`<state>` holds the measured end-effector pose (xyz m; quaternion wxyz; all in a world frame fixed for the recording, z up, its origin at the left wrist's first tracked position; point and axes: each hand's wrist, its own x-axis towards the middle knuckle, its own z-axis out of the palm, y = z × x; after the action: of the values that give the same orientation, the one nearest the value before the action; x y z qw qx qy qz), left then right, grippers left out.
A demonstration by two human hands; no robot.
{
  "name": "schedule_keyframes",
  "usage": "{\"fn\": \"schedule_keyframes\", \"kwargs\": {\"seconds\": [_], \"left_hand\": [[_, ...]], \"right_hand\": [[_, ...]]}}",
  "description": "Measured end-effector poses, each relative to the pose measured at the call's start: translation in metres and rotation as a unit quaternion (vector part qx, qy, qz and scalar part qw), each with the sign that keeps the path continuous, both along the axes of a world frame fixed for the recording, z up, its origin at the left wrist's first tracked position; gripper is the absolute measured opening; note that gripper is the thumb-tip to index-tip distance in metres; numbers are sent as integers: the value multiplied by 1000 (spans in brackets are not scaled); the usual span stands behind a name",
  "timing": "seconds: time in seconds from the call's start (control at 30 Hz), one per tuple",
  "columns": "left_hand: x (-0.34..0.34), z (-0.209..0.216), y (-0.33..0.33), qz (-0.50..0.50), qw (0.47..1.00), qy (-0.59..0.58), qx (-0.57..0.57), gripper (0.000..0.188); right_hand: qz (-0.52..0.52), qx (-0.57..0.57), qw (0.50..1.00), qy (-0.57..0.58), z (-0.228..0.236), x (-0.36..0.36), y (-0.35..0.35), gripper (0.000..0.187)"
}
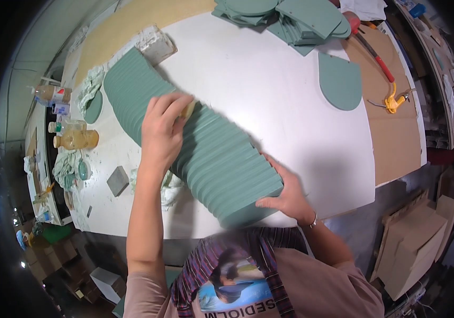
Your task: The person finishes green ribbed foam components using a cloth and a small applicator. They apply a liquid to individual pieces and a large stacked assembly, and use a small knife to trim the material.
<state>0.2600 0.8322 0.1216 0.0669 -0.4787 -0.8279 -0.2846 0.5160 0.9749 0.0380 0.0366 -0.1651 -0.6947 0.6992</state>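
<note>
A long row of thin green panels [221, 153], each with a rounded end, stands on edge and packed together, running from the far left to the near middle of the white table. My left hand [162, 127] is over the middle of the row, its fingers closed on a small yellowish pad [187, 109] against the panels' edges. Most of the pad is hidden by the fingers. My right hand [289, 193] grips the near end of the row, thumb on the end panel and fingers along the far side. A white-smeared block [155, 45] sits against the far end.
Stacked green panels [311, 21] lie at the back, with one loose panel [339, 82] nearer. A yellow tool [392, 103] lies on cardboard [396, 138] at right. Left are a grey block [118, 181], bottles [77, 139] and rags [68, 165]. Cardboard boxes [415, 249] stand below right.
</note>
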Motion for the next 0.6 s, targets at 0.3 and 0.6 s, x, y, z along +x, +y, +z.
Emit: {"fn": "schedule_keyframes", "kwargs": {"seconds": [0.3, 0.6], "left_hand": [[0, -1, -110, 168, 984, -48, -41, 47], [29, 7, -3, -26, 998, -46, 19, 40]], "right_hand": [[-6, 10, 1000, 9, -1, -1, 0, 100], [0, 10, 1000, -14, 1, -2, -2, 98]]}}
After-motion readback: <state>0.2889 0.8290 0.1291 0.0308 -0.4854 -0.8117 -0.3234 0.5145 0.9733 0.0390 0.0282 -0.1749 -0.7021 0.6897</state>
